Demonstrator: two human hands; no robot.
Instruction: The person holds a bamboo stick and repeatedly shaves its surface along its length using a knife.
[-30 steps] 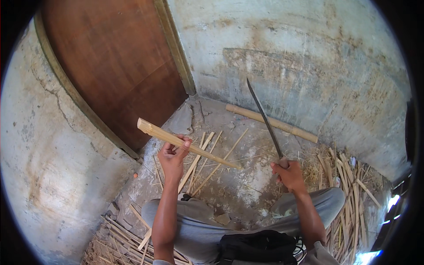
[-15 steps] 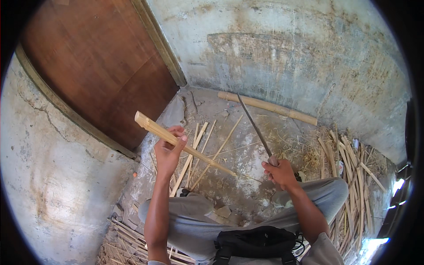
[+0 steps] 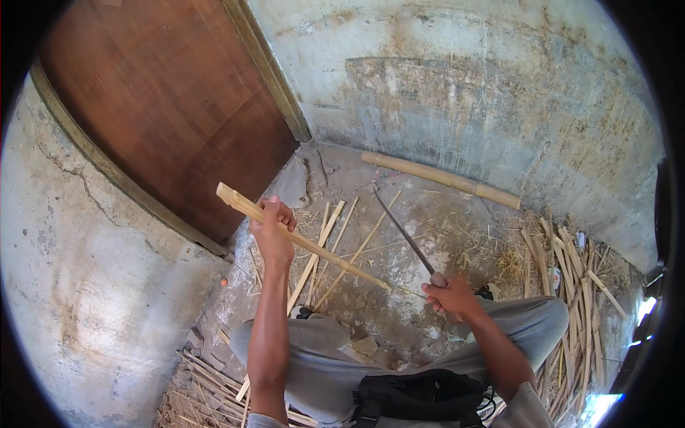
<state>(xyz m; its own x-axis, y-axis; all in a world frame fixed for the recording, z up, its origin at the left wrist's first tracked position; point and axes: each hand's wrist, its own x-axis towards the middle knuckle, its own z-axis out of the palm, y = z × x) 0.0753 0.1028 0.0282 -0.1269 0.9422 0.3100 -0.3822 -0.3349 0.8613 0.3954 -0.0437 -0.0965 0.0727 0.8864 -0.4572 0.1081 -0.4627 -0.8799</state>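
Note:
My left hand is closed round a split bamboo piece near its thick upper end. The piece slants down to the right, and its thin, frayed tip ends close to my right hand. That hand grips the wooden handle of a long machete, whose dark blade points up and to the left, away from me. Blade and bamboo are apart. Below the held piece several pale bamboo strips lie crossed on the floor.
A whole bamboo pole lies along the far wall. Piles of split bamboo rest at the right, with more sticks at the lower left. A brown door stands at the left. A black waist bag sits on my lap.
My left hand has turned on the bamboo, its back now more toward me. The machete has tipped lower, and the view has shifted slightly.

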